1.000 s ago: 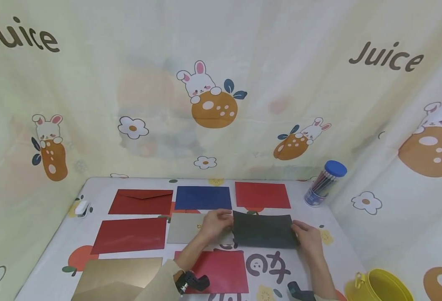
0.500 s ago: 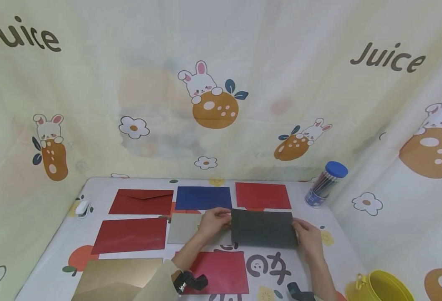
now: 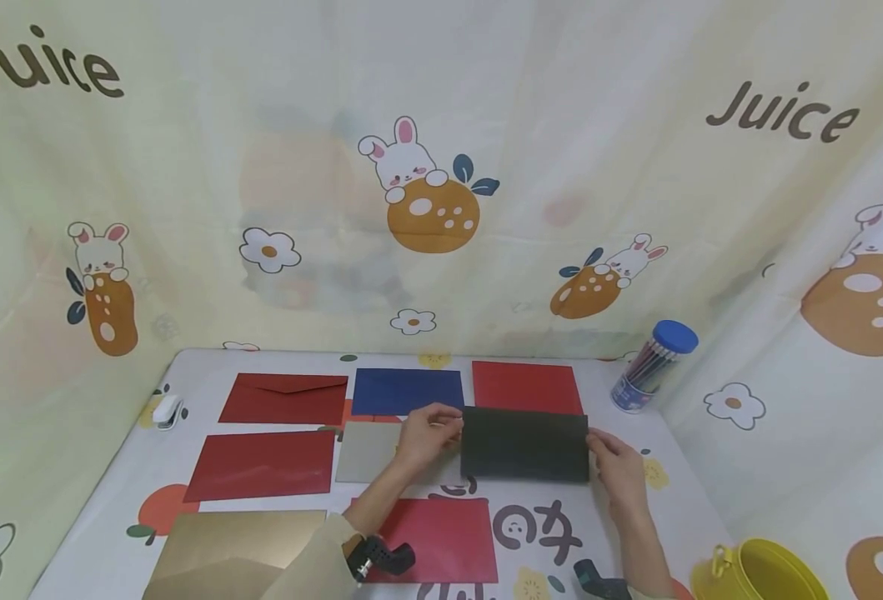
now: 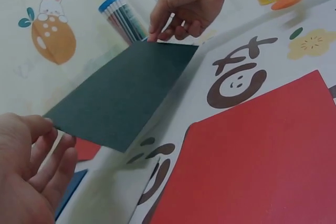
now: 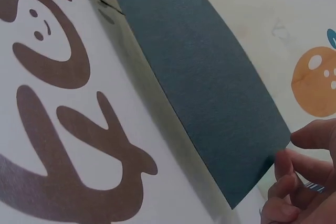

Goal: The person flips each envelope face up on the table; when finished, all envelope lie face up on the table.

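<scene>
A dark green envelope (image 3: pixel 524 445) is held above the table between both hands, its face tilted toward the head camera. My left hand (image 3: pixel 425 437) pinches its upper left corner between thumb and fingers; the left wrist view shows that grip at the near corner. At the opposite short edge, my right hand (image 3: pixel 618 472) pinches with thumb and index finger, the other fingers curled in the right wrist view. Beneath my left hand lies a pale grey envelope (image 3: pixel 366 454), partly covered. A bright red envelope (image 3: pixel 527 386) sits just behind the dark one, which overlaps its lower edge in the head view.
Around them lie a blue envelope (image 3: pixel 408 391), dark red envelopes (image 3: pixel 261 467), a gold envelope (image 3: pixel 238 546) and a pinkish red envelope (image 3: pixel 441 542). A white stapler (image 3: pixel 168 411) stands far left. A blue-lidded pencil tub (image 3: pixel 653 367) and yellow bucket (image 3: pixel 767 575) are on the right.
Both hands have raised the dark green envelope slightly, and its face has turned more upright toward the head camera. The other envelopes stay where they were.
</scene>
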A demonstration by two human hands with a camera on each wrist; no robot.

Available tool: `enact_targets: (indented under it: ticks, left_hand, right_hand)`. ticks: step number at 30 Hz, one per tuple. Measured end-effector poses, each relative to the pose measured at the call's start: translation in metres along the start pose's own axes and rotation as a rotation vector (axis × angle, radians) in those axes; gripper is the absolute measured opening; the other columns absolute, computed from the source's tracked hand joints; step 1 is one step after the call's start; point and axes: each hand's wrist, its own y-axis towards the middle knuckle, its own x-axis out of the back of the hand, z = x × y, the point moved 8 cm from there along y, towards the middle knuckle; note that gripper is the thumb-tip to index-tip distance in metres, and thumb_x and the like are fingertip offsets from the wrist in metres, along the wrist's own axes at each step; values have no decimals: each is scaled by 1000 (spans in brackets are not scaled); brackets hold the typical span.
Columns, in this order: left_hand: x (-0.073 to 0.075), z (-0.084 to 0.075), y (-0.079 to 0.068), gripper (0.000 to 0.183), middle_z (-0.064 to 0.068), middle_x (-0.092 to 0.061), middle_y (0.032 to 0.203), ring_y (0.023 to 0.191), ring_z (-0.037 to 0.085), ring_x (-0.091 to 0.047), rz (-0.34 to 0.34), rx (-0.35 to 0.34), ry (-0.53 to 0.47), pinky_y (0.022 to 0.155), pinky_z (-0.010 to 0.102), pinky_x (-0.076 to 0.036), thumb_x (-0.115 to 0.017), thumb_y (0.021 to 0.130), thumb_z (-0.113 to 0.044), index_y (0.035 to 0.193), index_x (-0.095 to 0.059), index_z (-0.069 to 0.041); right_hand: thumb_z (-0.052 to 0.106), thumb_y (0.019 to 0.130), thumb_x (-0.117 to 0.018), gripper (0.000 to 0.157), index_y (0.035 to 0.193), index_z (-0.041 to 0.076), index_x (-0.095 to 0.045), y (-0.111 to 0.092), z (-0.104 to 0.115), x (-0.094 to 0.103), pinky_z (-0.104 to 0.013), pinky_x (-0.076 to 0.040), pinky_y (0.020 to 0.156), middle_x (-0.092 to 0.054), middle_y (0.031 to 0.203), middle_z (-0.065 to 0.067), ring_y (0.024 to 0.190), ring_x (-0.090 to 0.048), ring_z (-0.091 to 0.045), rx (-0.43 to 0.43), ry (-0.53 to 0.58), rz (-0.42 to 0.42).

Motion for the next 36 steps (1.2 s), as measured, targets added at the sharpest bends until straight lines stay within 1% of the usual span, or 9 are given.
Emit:
enact_targets:
  ticks: [5, 13, 15, 18, 23, 26, 28, 33, 36]
  left_hand:
    - [1, -3, 0, 15, 2, -73, 88, 74, 17, -72, -17, -2, 27, 67, 31, -60, -77, 90, -22, 103, -76, -13]
    - [-3, -5, 0, 19, 9, -76, 94, 88, 24, -73, 49, -12, -52, 76, 34, -59, -76, 91, -23, 106, -77, -12]
    - [-3, -7, -1, 20, 14, -76, 99, 94, 30, -72, 63, -7, -62, 81, 38, -59, -74, 92, -20, 109, -76, -8]
    - [-3, -7, -1, 22, 13, -76, 101, 97, 31, -72, 69, -11, -52, 84, 41, -59, -72, 94, -22, 110, -76, -7]
    - [-1, 0, 1, 18, 2, -76, 94, 90, 22, -72, 70, -29, 20, 76, 32, -58, -76, 91, -28, 104, -78, -15]
    - [-1, 3, 1, 17, -2, -76, 93, 86, 17, -72, 70, -51, 85, 70, 29, -55, -79, 88, -25, 103, -78, -17]
    - [-3, 3, 0, 24, -2, -77, 93, 86, 13, -72, 71, -71, 132, 70, 27, -55, -80, 87, -22, 110, -76, -15]
    - [-10, 2, -3, 45, -2, -77, 93, 86, 9, -72, 75, -87, 236, 76, 26, -57, -78, 89, -19, 130, -65, -8]
    - [-16, 1, -6, 40, -3, -76, 92, 83, 9, -72, 84, -92, 300, 75, 26, -57, -78, 89, -17, 127, -68, -9]
  right_hand:
    - [38, 104, -52, 48, 140, 7, -58, 0, 5, 7, -26, -47, 70, -61, 119, -14, 93, -49, -17, 8, 16, -55]
    - [53, 103, -46, 58, 135, 7, -59, -1, 7, 13, -23, -42, 62, -70, 93, 15, 86, -50, -15, -33, 182, -76]
    - [56, 103, -45, 61, 135, 7, -60, -2, 7, 14, -23, -41, 61, -69, 91, 17, 84, -49, -14, -39, 222, -78]
    - [54, 104, -45, 57, 136, 9, -61, -3, 7, 14, -22, -42, 63, -69, 98, 15, 84, -50, -13, -37, 243, -79]
    - [36, 106, -50, 44, 140, 9, -58, -5, 4, 14, -22, -45, 67, -63, 98, 15, 88, -52, -14, -11, 238, -59]
    - [27, 106, -51, 40, 142, 10, -56, -7, 1, 13, -23, -45, 67, -62, 96, 11, 85, -52, -13, 16, 198, -41]
    - [22, 106, -52, 39, 143, 11, -55, -8, 0, 13, -24, -46, 66, -66, 102, 4, 86, -53, -15, 42, 142, -38]
    - [16, 102, -53, 40, 141, 6, -56, -9, -2, 12, -26, -46, 73, -66, 122, -20, 100, -60, -28, 111, -124, -57]
    - [17, 99, -54, 42, 139, 3, -58, -9, -7, 11, -33, -46, 82, -66, 122, -24, 109, -61, -35, 115, -256, -59]
